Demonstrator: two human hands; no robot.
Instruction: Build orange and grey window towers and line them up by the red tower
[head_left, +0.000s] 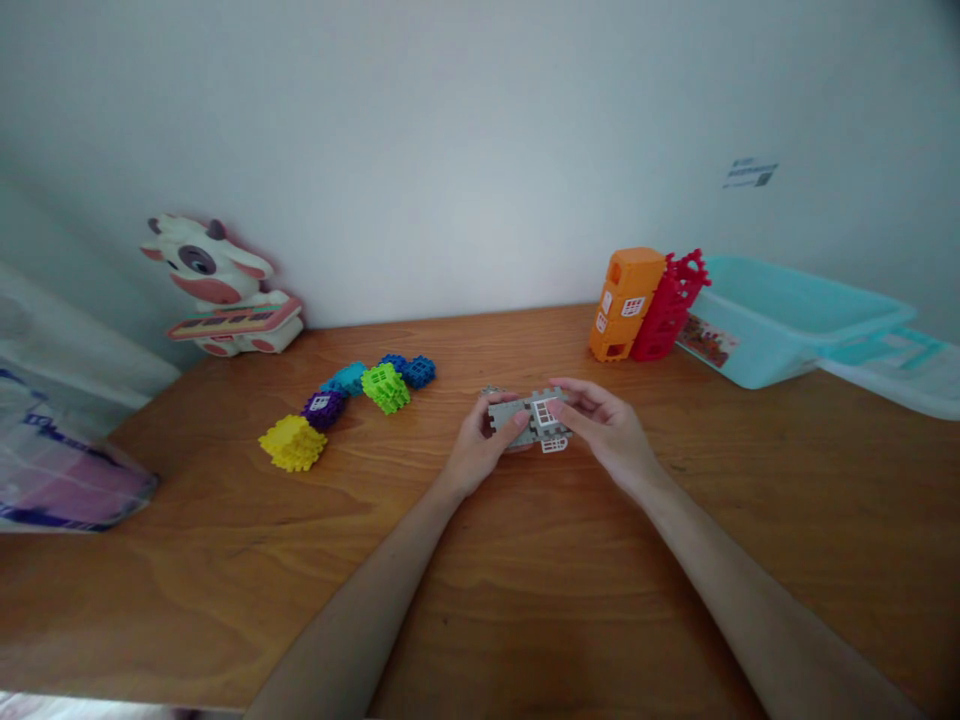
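Matt, finely ridged moulded plastic on the grey interlocking blocks (499, 417), near the middle of the wooden tabletop (187, 600); smooth wood there, lightly sheened, with plain brown grain. Rougher, knobbly matt plastic on the yellow block (292, 443) toward the left edge. Satiny plastic on the toy cow (214, 275) at the far left corner, faintly glossy plastic on the aqua tub (780, 320) at the far right corner, thin shiny film on the plastic bag (67, 480) just past the left edge

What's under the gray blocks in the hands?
The gray blocks are held in the left hand and right hand, over the wooden table. The table spot right beneath them is covered, hidden by the blocks and hands.
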